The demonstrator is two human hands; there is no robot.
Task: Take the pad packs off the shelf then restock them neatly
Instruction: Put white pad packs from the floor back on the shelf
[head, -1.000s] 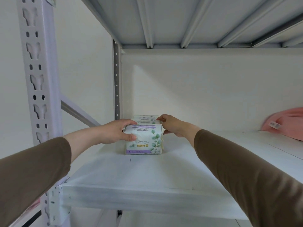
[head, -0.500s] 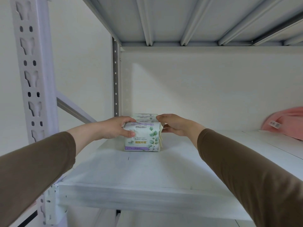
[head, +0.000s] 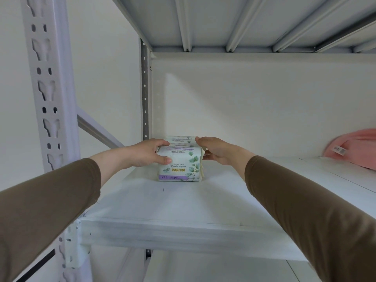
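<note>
Packs (head: pixel 180 164) stand in a row near the shelf's (head: pixel 183 231) back left corner, pushed slightly deeper than before; left hand (head: pixel 145 153) and right hand (head: pixel 215 150) clasp their sides, squaring them up.

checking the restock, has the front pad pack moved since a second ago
Cannot tell: the front pad pack sits about as far from the rear upright; the camera shifted.

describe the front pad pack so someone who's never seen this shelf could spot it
On the white shelf, near its back left corner, stands a row of pad packs. The front pad pack is nearest you, held between both hands; only it shows green leaves and a purple bottom stripe.
</note>
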